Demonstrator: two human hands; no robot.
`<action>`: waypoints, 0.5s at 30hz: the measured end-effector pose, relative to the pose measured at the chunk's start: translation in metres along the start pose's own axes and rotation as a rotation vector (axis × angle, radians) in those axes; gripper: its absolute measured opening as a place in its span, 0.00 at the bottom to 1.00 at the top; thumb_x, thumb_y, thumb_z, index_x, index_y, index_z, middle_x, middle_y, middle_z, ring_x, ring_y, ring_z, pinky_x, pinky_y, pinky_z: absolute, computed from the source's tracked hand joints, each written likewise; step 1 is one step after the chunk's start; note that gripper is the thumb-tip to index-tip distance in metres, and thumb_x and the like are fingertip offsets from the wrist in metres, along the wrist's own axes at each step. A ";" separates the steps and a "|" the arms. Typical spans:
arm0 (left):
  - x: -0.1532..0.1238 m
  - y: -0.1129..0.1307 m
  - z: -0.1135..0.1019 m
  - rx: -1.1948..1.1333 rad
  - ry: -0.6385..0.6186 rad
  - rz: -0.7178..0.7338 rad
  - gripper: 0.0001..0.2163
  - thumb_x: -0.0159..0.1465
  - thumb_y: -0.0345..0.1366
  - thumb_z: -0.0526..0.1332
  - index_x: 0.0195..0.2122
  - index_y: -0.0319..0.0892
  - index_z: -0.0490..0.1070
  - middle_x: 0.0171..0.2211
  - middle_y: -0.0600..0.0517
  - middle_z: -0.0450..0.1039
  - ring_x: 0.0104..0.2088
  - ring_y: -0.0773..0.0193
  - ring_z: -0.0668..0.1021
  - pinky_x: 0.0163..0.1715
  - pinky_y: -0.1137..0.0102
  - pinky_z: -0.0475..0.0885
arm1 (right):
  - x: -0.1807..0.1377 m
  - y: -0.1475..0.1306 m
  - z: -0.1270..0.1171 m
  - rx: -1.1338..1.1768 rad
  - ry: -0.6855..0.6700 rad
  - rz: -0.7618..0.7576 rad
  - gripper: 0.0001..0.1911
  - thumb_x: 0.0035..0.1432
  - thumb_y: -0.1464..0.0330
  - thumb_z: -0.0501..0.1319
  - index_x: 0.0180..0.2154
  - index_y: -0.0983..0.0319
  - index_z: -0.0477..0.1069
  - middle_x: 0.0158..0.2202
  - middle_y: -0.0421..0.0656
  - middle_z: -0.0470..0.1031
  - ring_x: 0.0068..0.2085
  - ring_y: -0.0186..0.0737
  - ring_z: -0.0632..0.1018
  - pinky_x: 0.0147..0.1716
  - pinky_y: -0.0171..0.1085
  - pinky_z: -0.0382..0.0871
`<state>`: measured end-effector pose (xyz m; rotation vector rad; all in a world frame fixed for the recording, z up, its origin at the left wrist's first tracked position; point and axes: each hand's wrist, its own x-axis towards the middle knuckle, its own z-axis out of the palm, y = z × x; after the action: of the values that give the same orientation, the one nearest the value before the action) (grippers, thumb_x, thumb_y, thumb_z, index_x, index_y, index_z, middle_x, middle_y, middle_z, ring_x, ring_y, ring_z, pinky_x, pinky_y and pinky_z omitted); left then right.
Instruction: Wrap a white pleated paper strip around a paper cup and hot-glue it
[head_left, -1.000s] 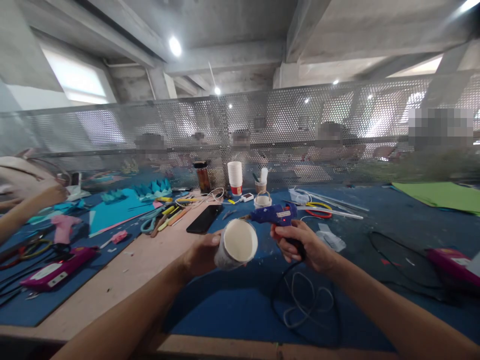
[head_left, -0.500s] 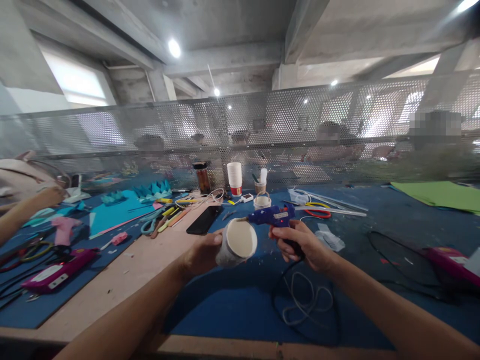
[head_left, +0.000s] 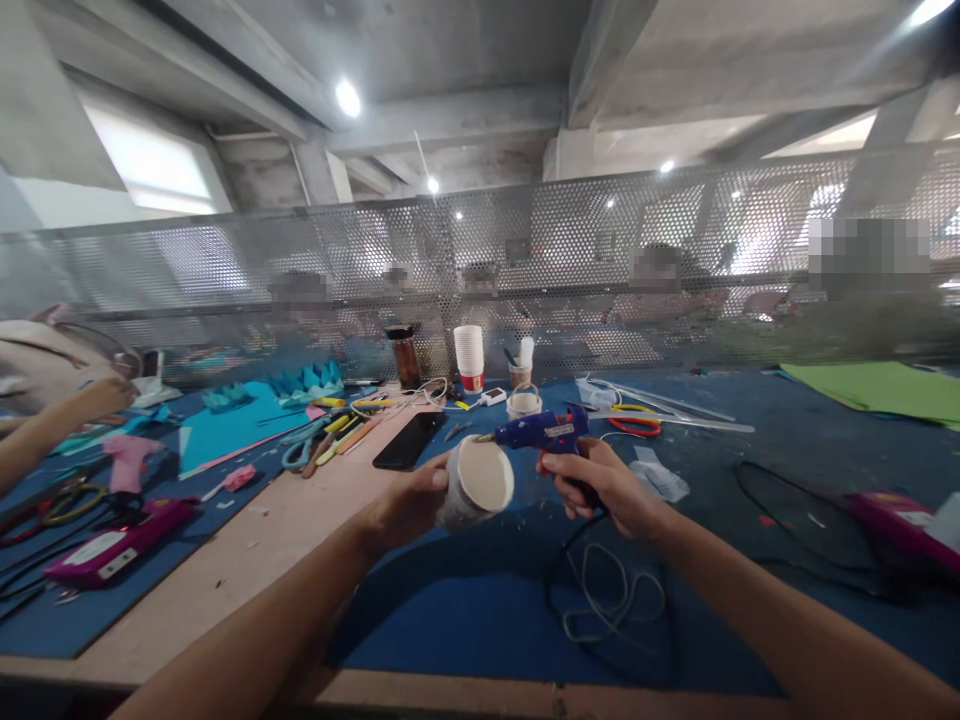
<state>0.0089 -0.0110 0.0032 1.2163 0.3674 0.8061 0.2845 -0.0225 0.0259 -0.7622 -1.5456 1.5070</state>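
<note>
My left hand (head_left: 411, 505) is closed around the side of a pale paper cup (head_left: 486, 476), which is tilted so its open mouth faces me. In my right hand (head_left: 600, 482) is a blue hot glue gun (head_left: 544, 430), fingers wrapped round its handle. The gun's metal nozzle is at the cup's upper rim; whether it touches cannot be made out. A dark cord runs down from the gun's handle beside a loop of pale cord (head_left: 611, 610) on the blue mat (head_left: 450, 620). Just behind the cup stands a small white basket with a handle (head_left: 524, 403).
Left of the cup lie a black phone (head_left: 409, 440) and several tools, including teal-handled scissors (head_left: 298, 452). Stacked paper cups (head_left: 469, 358) and a dark bottle (head_left: 404, 357) stand near the perforated screen (head_left: 360, 250). Red-and-yellow pliers (head_left: 636, 420) lie at right. Another person's hand (head_left: 101, 398) is at far left.
The cup has turned and shifted very slightly in my left hand, with the glue gun's nozzle staying at its rim. My right hand has barely moved.
</note>
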 end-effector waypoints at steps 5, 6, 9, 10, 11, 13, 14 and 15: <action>-0.001 -0.001 -0.002 -0.001 0.004 -0.006 0.30 0.58 0.45 0.66 0.61 0.39 0.68 0.45 0.42 0.80 0.40 0.53 0.81 0.41 0.65 0.71 | 0.000 0.000 0.000 0.000 0.013 0.011 0.15 0.60 0.57 0.65 0.35 0.63 0.72 0.16 0.31 0.62 0.15 0.27 0.61 0.22 0.33 0.66; -0.001 -0.001 -0.002 0.001 0.001 -0.005 0.30 0.58 0.45 0.66 0.61 0.39 0.68 0.45 0.42 0.80 0.40 0.52 0.81 0.41 0.65 0.71 | 0.000 0.000 0.000 -0.001 0.011 0.009 0.15 0.60 0.57 0.66 0.35 0.63 0.72 0.16 0.31 0.62 0.15 0.27 0.61 0.21 0.33 0.66; -0.001 0.000 -0.001 0.011 -0.002 0.000 0.30 0.59 0.45 0.65 0.61 0.39 0.68 0.45 0.42 0.80 0.41 0.52 0.81 0.42 0.65 0.71 | 0.000 0.000 0.000 -0.001 0.011 0.008 0.15 0.60 0.56 0.66 0.34 0.63 0.73 0.16 0.31 0.61 0.15 0.27 0.60 0.21 0.33 0.65; -0.001 0.000 0.000 0.014 -0.003 0.003 0.29 0.59 0.45 0.65 0.61 0.39 0.68 0.45 0.42 0.80 0.41 0.53 0.81 0.41 0.65 0.71 | 0.000 0.000 0.000 -0.002 0.013 0.008 0.15 0.60 0.56 0.66 0.34 0.63 0.73 0.16 0.31 0.61 0.15 0.27 0.60 0.21 0.33 0.65; -0.001 0.000 0.000 0.017 -0.002 0.006 0.29 0.59 0.45 0.65 0.60 0.39 0.68 0.45 0.43 0.80 0.40 0.53 0.81 0.42 0.65 0.71 | 0.000 0.000 0.000 -0.005 0.015 0.006 0.15 0.60 0.56 0.66 0.34 0.63 0.73 0.16 0.30 0.61 0.15 0.27 0.60 0.21 0.33 0.66; -0.001 0.000 0.000 0.018 -0.002 0.006 0.29 0.59 0.45 0.65 0.60 0.39 0.69 0.44 0.43 0.80 0.38 0.54 0.81 0.41 0.65 0.71 | 0.000 0.000 0.000 -0.013 0.015 0.000 0.15 0.60 0.56 0.66 0.34 0.63 0.72 0.16 0.30 0.61 0.15 0.27 0.60 0.21 0.33 0.66; -0.001 0.000 0.000 0.016 -0.002 0.006 0.29 0.59 0.45 0.65 0.60 0.39 0.69 0.44 0.43 0.80 0.38 0.55 0.81 0.42 0.65 0.71 | 0.000 0.000 0.000 -0.017 0.013 -0.002 0.15 0.60 0.56 0.66 0.34 0.63 0.72 0.16 0.30 0.61 0.15 0.27 0.60 0.21 0.33 0.66; -0.001 0.000 0.000 0.015 -0.002 0.005 0.29 0.59 0.44 0.65 0.60 0.39 0.69 0.43 0.44 0.80 0.37 0.55 0.81 0.42 0.65 0.71 | 0.000 0.000 0.000 -0.019 0.011 -0.005 0.15 0.60 0.57 0.65 0.34 0.63 0.72 0.16 0.30 0.61 0.15 0.27 0.60 0.21 0.33 0.66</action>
<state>0.0082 -0.0123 0.0032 1.2324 0.3694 0.8075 0.2844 -0.0222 0.0259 -0.7756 -1.5551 1.4842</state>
